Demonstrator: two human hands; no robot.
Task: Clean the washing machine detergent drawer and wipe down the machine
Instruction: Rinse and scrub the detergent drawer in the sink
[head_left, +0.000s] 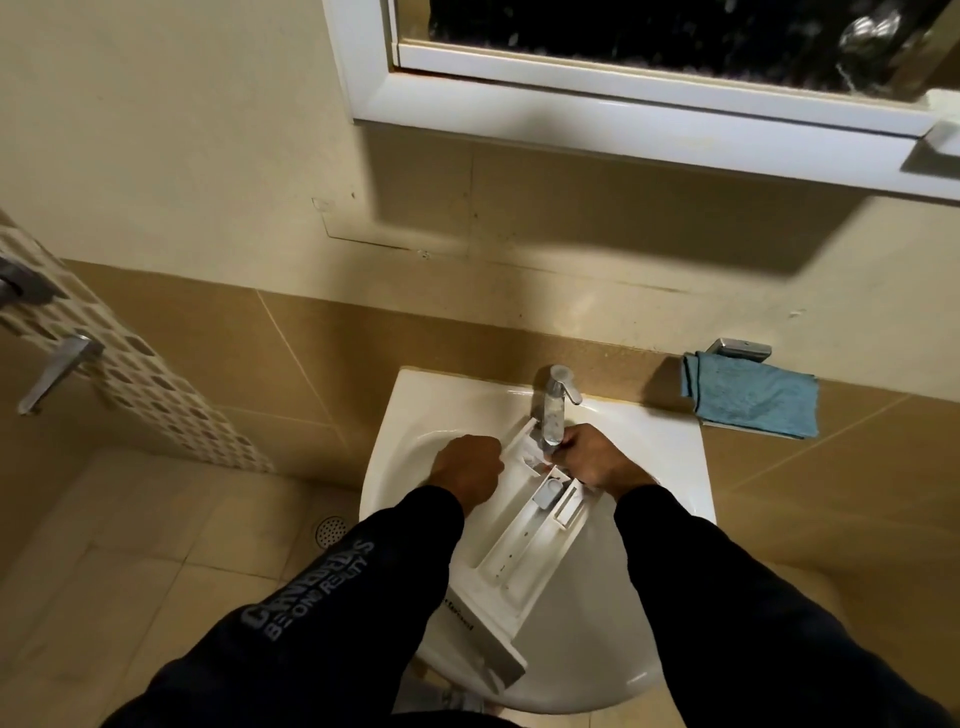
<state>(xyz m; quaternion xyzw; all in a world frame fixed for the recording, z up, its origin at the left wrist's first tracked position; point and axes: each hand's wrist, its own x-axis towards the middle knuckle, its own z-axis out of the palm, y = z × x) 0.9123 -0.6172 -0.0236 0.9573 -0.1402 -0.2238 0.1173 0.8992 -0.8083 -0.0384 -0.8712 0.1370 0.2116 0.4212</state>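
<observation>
Detergent drawer lies slantwise in the white sink, front panel toward me and hanging over the near rim, far end under the tap. My left hand grips the drawer's left wall, fingers curled. My right hand curls at the far right corner; exact grip I cannot tell. Blue cloth hangs on the wall holder beyond.

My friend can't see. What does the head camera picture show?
A person holds a white detergent drawer in a white sink, its far end under the tap. The left hand and right hand grip its sides; a blue cloth hangs nearby.
</observation>
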